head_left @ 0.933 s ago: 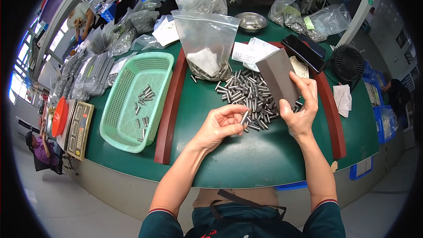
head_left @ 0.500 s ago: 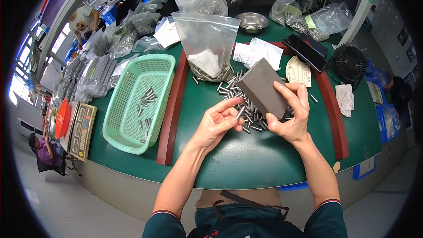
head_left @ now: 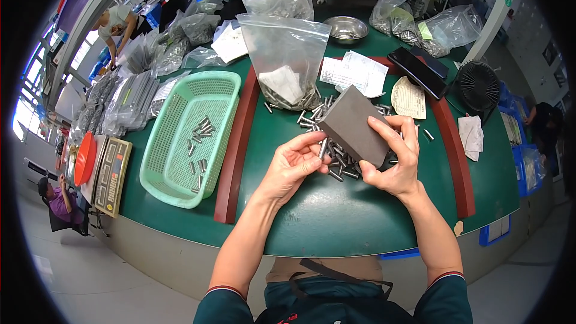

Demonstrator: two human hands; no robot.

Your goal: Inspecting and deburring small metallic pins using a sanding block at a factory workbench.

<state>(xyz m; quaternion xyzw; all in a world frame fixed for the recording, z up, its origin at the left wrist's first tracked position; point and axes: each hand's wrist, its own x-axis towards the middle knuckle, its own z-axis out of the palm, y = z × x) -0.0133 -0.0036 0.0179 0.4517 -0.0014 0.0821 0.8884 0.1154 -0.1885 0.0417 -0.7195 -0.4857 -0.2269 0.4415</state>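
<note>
Metal pin (head_left: 323,147), one piece, is in the left hand (head_left: 291,169), pinched between the thumb and the fingers, and it stands nearly upright above the green table (head_left: 336,222). The right hand (head_left: 396,165) holds one grey rectangular block (head_left: 354,121) in a tilted position, with the thumb near its lower edge and the fingers upon its face. The pin is just beside the left end of this block; whether they touch, I cannot tell. Around and below the block lies a pile of similar pins (head_left: 307,122), partly hidden, so I cannot count it. One loose pin (head_left: 428,135) lies apart at the right.

About the writing: white sheets (head_left: 360,72) bear printed lines, and one tan card (head_left: 408,98) bears print too small to read.

One green basket (head_left: 172,195) stands at the left and contains roughly a dozen pins. Directly behind the pile stands one clear bag (head_left: 285,45) with metal pieces and white paper inside. Two dark flat devices (head_left: 418,73), one black fan (head_left: 478,86) and one metal bowl (head_left: 347,29) are farther back.
</note>
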